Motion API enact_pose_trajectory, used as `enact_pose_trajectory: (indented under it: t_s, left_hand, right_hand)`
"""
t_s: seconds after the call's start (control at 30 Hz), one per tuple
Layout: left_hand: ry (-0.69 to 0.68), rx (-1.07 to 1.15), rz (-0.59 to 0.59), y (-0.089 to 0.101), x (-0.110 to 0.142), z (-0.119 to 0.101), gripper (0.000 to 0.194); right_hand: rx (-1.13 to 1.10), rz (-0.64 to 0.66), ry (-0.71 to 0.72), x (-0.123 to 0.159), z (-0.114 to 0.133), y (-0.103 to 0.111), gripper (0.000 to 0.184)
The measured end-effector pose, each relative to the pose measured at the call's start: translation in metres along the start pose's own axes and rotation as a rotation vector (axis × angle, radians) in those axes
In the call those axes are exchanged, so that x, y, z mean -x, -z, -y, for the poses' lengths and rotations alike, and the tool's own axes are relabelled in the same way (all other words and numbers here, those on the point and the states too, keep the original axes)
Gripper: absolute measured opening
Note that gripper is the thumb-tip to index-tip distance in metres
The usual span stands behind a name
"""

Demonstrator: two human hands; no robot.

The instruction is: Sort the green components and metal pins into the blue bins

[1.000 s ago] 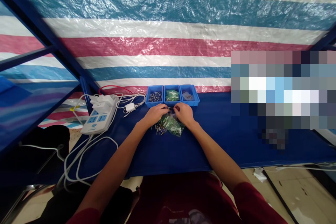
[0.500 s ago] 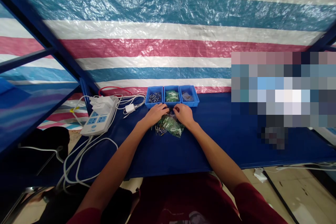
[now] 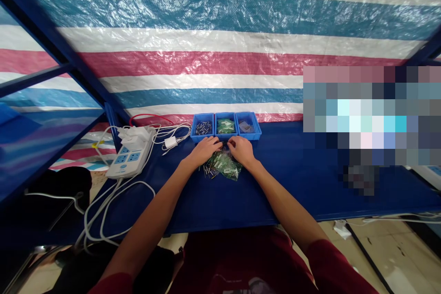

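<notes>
My left hand point(image 3: 206, 148) and my right hand point(image 3: 241, 149) meet close together above a loose pile of small parts. Both have their fingers bent and pinched, and whatever lies between the fingertips is too small to make out. Under and in front of them lies the pile, with green pieces point(image 3: 225, 165) in what looks like clear plastic and thin metallic pins point(image 3: 209, 173) at its left. Just beyond the fingers stand three joined blue bins: the left bin point(image 3: 197, 138) holds dark and silvery pins, the middle bin point(image 3: 226, 137) green pieces, the right bin point(image 3: 253, 136) greyish clear pieces.
On the left of the blue table point(image 3: 220, 211) lies a white power strip point(image 3: 132, 161) with plugs and looping white cables point(image 3: 103, 211). A white charger point(image 3: 170, 142) rests near the bins. A striped plastic sheet point(image 3: 220, 64) hangs behind; the right side is pixelated.
Both hands stay in nearly the same place over the pile, with only slight finger movement. The bins and the parts look unchanged.
</notes>
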State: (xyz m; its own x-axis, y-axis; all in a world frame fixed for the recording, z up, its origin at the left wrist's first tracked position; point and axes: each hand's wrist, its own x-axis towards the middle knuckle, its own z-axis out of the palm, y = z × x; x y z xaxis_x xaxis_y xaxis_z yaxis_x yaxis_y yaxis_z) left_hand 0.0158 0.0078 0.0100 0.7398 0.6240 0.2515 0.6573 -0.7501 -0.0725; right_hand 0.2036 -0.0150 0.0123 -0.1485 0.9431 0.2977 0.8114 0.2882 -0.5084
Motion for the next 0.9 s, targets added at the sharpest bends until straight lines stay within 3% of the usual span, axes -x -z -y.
enact_pose_trajectory:
  t_s: [0.17, 0.43, 0.73, 0.9]
  left_hand:
    - [0.09, 0.079, -0.123, 0.001, 0.004, 0.002, 0.022]
    - [0.184, 0.293, -0.435, 0.007, 0.012, -0.003, 0.025]
    - [0.353, 0.63, -0.633, 0.02, 0.01, -0.02, 0.021]
    - [0.355, 0.708, -0.654, 0.014, 0.008, -0.019, 0.019]
  right_hand:
    - [-0.08, -0.064, 0.047, -0.001, -0.002, 0.0, 0.02]
    - [-0.331, -0.09, 0.301, 0.002, 0.001, 0.001, 0.032]
    - [-0.392, -0.123, 0.272, 0.001, 0.0, 0.002, 0.034]
    - [-0.372, -0.076, 0.299, 0.002, 0.004, 0.002, 0.042]
